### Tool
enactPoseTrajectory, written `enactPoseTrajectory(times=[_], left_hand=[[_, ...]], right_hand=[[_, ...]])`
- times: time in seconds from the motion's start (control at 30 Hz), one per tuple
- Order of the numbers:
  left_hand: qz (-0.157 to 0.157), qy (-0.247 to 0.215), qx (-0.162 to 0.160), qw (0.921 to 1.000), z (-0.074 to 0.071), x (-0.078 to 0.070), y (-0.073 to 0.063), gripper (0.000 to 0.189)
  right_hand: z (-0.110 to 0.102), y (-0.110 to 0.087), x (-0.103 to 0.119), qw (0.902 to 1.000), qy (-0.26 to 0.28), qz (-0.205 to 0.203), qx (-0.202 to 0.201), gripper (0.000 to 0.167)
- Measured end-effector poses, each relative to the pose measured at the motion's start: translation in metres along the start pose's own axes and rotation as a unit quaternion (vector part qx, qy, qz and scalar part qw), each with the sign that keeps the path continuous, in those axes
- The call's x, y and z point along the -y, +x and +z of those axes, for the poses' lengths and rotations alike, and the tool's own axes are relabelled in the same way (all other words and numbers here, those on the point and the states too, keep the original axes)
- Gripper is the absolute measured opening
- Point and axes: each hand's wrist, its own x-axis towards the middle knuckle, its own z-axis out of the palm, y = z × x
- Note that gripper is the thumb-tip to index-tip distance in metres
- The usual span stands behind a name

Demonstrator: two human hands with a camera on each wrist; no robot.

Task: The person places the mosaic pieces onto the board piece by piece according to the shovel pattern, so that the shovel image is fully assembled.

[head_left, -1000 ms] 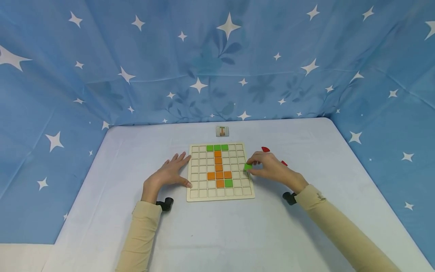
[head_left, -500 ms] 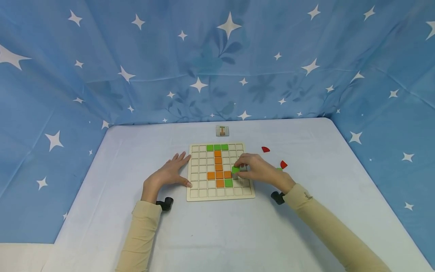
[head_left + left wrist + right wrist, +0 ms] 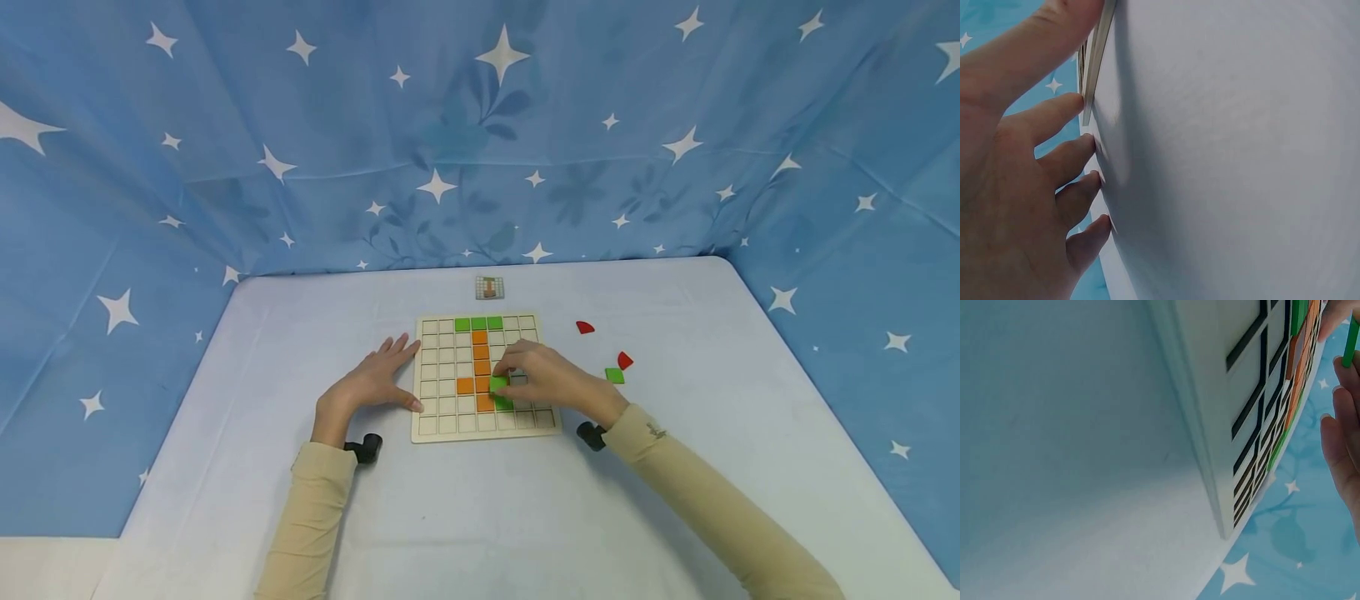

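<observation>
A cream grid board (image 3: 442,427) lies on the white table. Orange tiles (image 3: 481,352) run down its middle, and green tiles (image 3: 478,323) fill part of its far row. Between thumb and fingers my right hand (image 3: 551,381) pinches a green square tile (image 3: 498,384), low over the board's right-of-centre cells. In the right wrist view that tile (image 3: 1351,340) stands off the board's face. Just nearer, another green tile (image 3: 503,404) is partly covered. My left hand (image 3: 375,381) rests with spread fingers at the board's left edge; the left wrist view shows its thumb against the board's edge (image 3: 1099,53).
A small pattern card (image 3: 490,288) lies beyond the board. To the right are two red quarter-round pieces (image 3: 585,327) and a loose green tile (image 3: 615,376). Blue star-printed cloth (image 3: 330,167) hangs behind and beside the table.
My right hand has carried the green tile leftward from the board's right edge to beside the orange column. The loose green tile on the table has come into view. My left hand has stayed put.
</observation>
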Motion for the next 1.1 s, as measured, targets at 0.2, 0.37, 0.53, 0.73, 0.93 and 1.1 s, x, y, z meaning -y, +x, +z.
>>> enactPoseTrajectory(times=[0.2, 0.37, 0.53, 0.73, 0.93, 1.1], left_hand=[[-0.004, -0.002, -0.002, 1.0, 0.0, 0.002, 0.0, 0.116], [-0.001, -0.005, -0.002, 1.0, -0.001, 0.002, 0.0, 0.116], [-0.001, -0.008, -0.002, 1.0, -0.001, 0.001, -0.001, 0.115], [0.002, -0.013, -0.002, 0.9999, -0.001, 0.001, -0.002, 0.114], [0.002, -0.013, 0.0, 0.9999, 0.0, 0.002, -0.001, 0.114], [0.0, -0.013, 0.0, 0.9999, 0.001, 0.002, -0.001, 0.115]], right_hand=[[0.007, 0.008, 0.007, 0.9994, -0.027, -0.018, 0.007, 0.022], [0.014, 0.014, 0.013, 0.9971, -0.052, -0.053, 0.018, 0.022], [0.019, 0.02, 0.021, 0.9945, -0.076, -0.067, 0.025, 0.022], [0.027, 0.026, 0.024, 0.9913, -0.095, -0.087, 0.026, 0.021], [0.033, 0.027, 0.025, 0.9898, -0.104, -0.094, 0.024, 0.02], [0.036, 0.028, 0.026, 0.9896, -0.109, -0.091, 0.021, 0.019]])
